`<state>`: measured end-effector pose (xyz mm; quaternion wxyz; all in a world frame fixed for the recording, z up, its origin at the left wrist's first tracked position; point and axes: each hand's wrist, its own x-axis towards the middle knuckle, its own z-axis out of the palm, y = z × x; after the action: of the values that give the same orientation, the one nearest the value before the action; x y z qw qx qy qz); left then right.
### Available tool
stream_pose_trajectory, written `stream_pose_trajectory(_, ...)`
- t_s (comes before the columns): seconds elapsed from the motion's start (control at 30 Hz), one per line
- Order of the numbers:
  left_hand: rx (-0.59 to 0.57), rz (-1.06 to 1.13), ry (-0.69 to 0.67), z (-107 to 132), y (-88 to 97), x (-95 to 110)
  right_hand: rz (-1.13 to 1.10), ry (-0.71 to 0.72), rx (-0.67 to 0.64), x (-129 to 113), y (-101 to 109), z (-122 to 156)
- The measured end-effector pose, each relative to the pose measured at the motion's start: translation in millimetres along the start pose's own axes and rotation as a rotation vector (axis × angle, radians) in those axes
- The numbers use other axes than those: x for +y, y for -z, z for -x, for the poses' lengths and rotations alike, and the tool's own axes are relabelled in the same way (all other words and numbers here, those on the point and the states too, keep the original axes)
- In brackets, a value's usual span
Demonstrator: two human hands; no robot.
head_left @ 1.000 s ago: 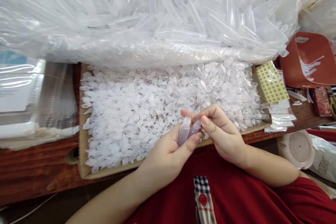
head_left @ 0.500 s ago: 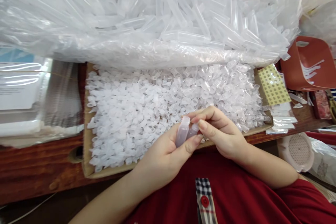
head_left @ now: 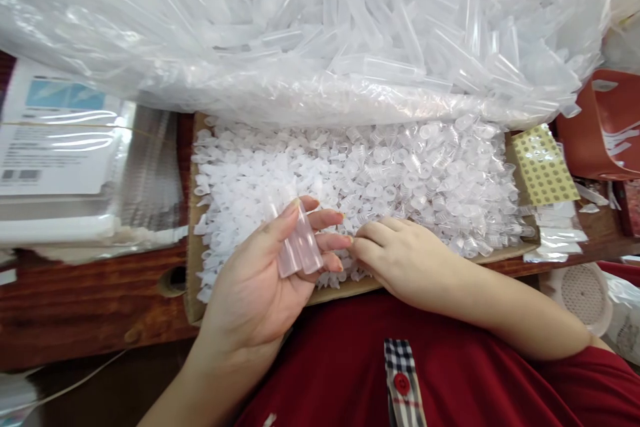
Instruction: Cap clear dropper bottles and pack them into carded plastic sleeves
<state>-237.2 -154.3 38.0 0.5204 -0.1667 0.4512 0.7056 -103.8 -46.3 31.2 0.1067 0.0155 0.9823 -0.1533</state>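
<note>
Two translucent plastic tubes [head_left: 299, 247] lie side by side across the fingers of my left hand [head_left: 273, 267], with the thumb pressed on their upper ends. The palm faces up. My right hand [head_left: 400, 250] is palm down at the near side of a shallow cardboard box [head_left: 345, 291], its fingertips bent down among small clear plastic caps and nozzles [head_left: 420, 180]. Whether those fingertips hold a piece is hidden. White small plastic caps [head_left: 245, 173] fill the box's left half.
A large clear bag [head_left: 320, 87] full of empty tubes lies behind the box. At left are plastic-wrapped printed packs [head_left: 60, 140]. To the right are a yellow dotted sticker sheet [head_left: 545, 163], small silvery packets [head_left: 557, 233] and a reddish-brown bin [head_left: 585, 130].
My hands have drawn apart. The left moved left and turned palm up with the tubes; the right let go of the tube and reached down into the clear pieces. The view shifted left.
</note>
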Motion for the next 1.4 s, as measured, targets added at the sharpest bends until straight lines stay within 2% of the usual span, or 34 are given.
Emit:
stream_pose_trajectory(0.17, -0.069, 0.046, 0.021, -1.1, 5.4, -2.3, 0.006, 0.003, -0.023, -4.0, -2.2, -5.8)
stream_pose_trajectory(0.43, -0.058, 0.062, 0.056, -1.5, 2.0, -3.1, 0.031, -0.024, 0.041, -8.5, -6.2, -6.7)
stream_pose_trajectory(0.53, -0.095, 0.052, 0.061, -1.3, 3.4, -3.6, -0.035, -0.073, 0.13, -5.2, -4.2, -1.7)
stream_pose_trajectory(0.67, -0.142, -0.001, 0.088, -1.7, 5.0, -7.0, -0.247, -0.176, 0.31, 3.1, 2.3, 8.1)
stream_pose_trajectory(0.8, -0.224, -0.077, 0.11, -0.9, 3.7, -15.8, -0.455, -0.299, 0.391, 13.1, 7.1, 17.3)
stream_pose_trajectory(1.03, -0.508, -0.447, 0.177, -1.0, -2.6, -32.7, -0.66, -0.389, 0.456, 27.6, 13.4, 30.2)
stream_pose_trajectory(1.13, -0.587, -0.672, 0.176, 1.3, -9.0, -33.7, -0.874, -0.461, 0.487, 26.8, 14.1, 31.5)
stream_pose_trajectory(1.27, -0.619, -0.903, 0.133, 5.7, -16.7, -33.9, -1.196, -0.455, 0.576, 19.8, 15.4, 29.2)
stream_pose_trajectory(1.4, -0.598, -1.04, -0.003, 6.2, -19.9, -36.6, -1.097, -0.359, 0.484, 13.9, 19.9, 30.3)
